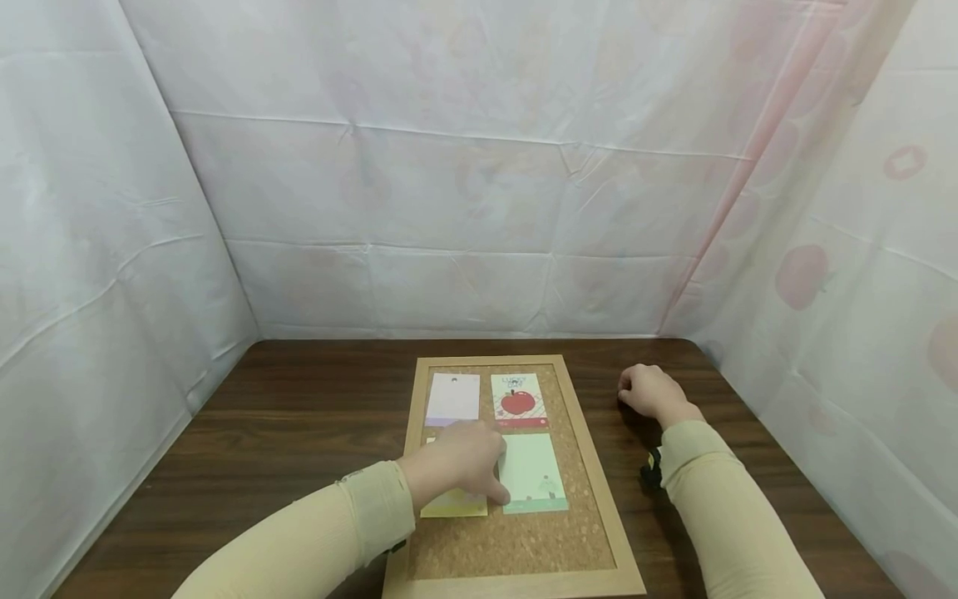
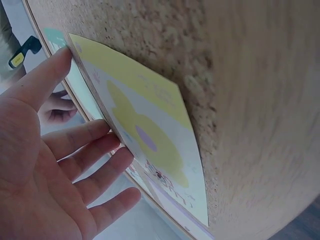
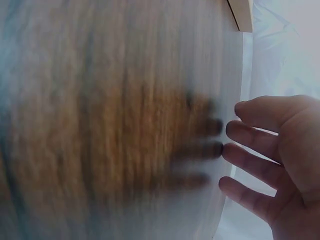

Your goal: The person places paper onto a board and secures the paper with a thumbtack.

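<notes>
A framed cork board bears several paper cards. My left hand reaches over its yellow card, with thumb and fingertips right at the left edge of the pale green card. In the left wrist view the fingers are extended and spread, and nothing is gripped. Most of the yellow card is hidden under this hand in the head view. Above are a white card with a purple strip and a red apple card. Right of the board, my right hand is low by the tabletop, fingers loosely bent, holding nothing.
The dark wooden table extends on both sides of the board. White printed sheets hang behind it and at both sides. A dark strap with a yellow mark sits at my right wrist.
</notes>
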A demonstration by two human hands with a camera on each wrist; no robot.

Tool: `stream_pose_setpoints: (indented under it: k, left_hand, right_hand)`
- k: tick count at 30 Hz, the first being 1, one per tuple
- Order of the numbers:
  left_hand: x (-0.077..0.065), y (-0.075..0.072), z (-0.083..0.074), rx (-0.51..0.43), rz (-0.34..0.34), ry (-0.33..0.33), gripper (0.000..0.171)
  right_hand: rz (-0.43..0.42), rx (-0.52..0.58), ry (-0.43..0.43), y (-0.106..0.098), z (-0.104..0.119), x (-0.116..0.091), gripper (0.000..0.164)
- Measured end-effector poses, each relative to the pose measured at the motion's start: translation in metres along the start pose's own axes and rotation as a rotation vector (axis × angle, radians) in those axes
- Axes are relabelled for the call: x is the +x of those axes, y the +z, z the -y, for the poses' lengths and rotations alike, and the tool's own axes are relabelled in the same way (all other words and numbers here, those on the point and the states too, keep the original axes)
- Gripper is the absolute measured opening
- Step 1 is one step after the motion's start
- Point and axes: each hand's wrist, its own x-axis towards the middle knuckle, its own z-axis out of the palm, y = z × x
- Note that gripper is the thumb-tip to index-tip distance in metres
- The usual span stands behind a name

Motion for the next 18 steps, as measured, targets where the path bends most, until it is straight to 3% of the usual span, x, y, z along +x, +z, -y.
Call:
stream_pose_setpoints:
  k: [10,18]
  left_hand:
    - [0.0003,0.0009,0.0005,0.012,-0.006,0.004,0.041]
    - [0.0007,0.0018,0.0003,0.013,0.000,0.002,0.040]
  right_hand:
    - [-0.052,0.019,-0.035,-0.0065,0.0039,-0.0029,0.012]
    - [0.019,-0.004,-0.106,-0.0044,0.0042,-0.0009,0.007]
